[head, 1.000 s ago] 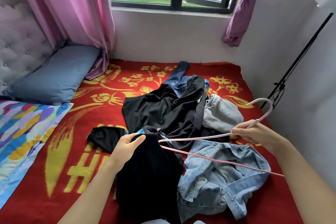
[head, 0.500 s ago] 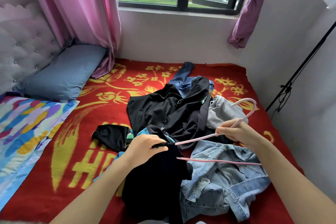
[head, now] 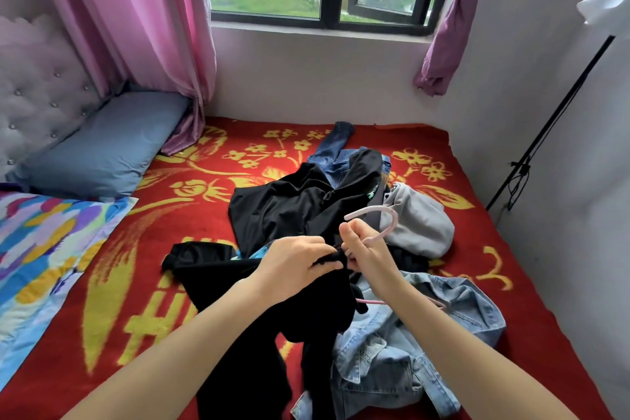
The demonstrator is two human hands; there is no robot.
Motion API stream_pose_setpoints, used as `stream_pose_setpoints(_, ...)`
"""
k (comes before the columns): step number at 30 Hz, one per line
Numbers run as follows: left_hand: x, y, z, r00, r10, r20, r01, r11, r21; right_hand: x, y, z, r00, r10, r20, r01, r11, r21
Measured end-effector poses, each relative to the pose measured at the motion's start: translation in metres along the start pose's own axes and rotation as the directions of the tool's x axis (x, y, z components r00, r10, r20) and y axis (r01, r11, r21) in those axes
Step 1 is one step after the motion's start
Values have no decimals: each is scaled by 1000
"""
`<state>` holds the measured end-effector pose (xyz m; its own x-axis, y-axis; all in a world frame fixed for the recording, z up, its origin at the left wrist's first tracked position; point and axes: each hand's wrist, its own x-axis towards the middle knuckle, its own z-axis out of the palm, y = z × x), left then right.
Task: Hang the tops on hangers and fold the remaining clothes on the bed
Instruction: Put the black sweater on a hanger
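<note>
1. A bed (head: 545,334) under a red and yellow blanket fills a small room. A window is at its far end, a pink curtain (head: 146,17) hangs on the left, and a blue pillow (head: 102,153) lies by the headboard.
2. The black top (head: 238,300) lies across the near middle of the bed, its neckline lifted to where the two hands meet.
3. The pink hanger (head: 371,210) is now mostly inside that top. Only its hook and a short stretch of bar below the right wrist show. A second ago it was held out to the right, with one arm only pointing at the collar.
4. The left hand (head: 293,266) pinches the neckline, its fingers (head: 324,254) curled tight on the black cloth.
5. The right hand (head: 368,256) has closed in from the right and grips the hanger's neck just under the hook.
6. This looks like the step of seating the collar. One shoulder seems threaded, but I cannot tell whether the other is in yet.
7. A denim jacket (head: 426,334) lies just right of the top, under the right forearm. Beyond the hands are a black garment (head: 289,208), a grey one (head: 419,225) and blue jeans (head: 337,147), all untouched.
8. Most of the task remains.
</note>
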<state>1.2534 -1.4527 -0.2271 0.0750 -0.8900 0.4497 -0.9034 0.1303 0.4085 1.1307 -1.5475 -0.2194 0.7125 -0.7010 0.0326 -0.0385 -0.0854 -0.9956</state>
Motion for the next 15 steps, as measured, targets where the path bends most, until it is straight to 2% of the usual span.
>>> stream_pose_setpoints(3,4,-6,-12,992,-122,-36,126,986,113,4,-5,-13,998,-17,-64,23,996,87)
stream_pose_setpoints(6,3,-9,-14,988,-98,-118,120,974,194,8,-10,-22,996,-77,-37,77,997,3)
stream_pose_setpoints(8,6,-13,-19,983,-144,-112,155,984,93,11,-14,-24,992,-126,9,126,990,-68)
stream_pose_setpoints(10,11,-17,-28,983,-183,-24,181,982,-58,13,-19,-24,986,-168,-3,167,982,-84)
stream_pose_setpoints(13,18,-23,-45,990,-103,91,117,980,-159,19,-31,-33,960,-198,-198,179,978,-110)
stream_pose_setpoints(15,16,-31,-60,993,-67,95,75,994,-82,24,-40,-51,922,-197,-334,163,978,-126)
